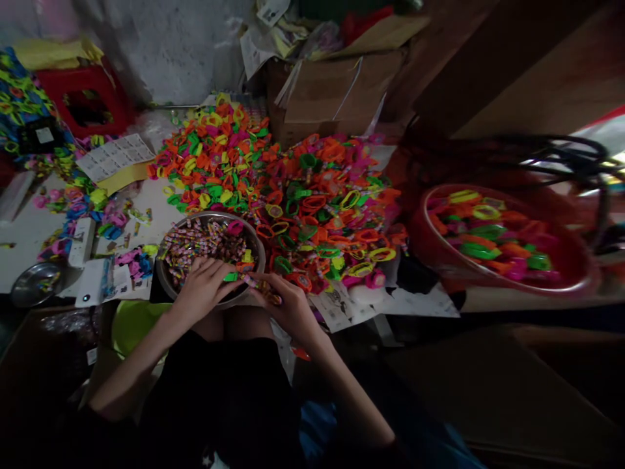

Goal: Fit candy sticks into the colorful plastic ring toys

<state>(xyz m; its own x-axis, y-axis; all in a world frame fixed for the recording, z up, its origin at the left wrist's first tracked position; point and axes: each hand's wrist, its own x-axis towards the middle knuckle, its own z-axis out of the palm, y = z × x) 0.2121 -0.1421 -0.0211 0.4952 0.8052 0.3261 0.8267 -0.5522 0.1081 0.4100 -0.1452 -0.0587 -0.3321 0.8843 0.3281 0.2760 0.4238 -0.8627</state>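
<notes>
A metal bowl point(260, 251) full of small wrapped, multicoloured pieces sits at the table's front edge. Over its front rim, my left hand point(208, 286) is closed, its fingertips on a small green piece point(231, 277). My right hand point(288, 303) is closed round several wrapped pieces point(268, 291) just right of the bowl; their ends point toward the green piece. Whether the two touch is too small to tell. Behind and right of the bowl lies a big heap of bright plastic watch-like toys point(312, 208).
A red basin point(581, 273) of similar toys stands at the right. Behind the heap is a cardboard box point(342, 88). At the left are a red stool point(117, 98), printed sheets point(114, 158), a white power strip point(82, 242) and a small metal bowl point(24, 286).
</notes>
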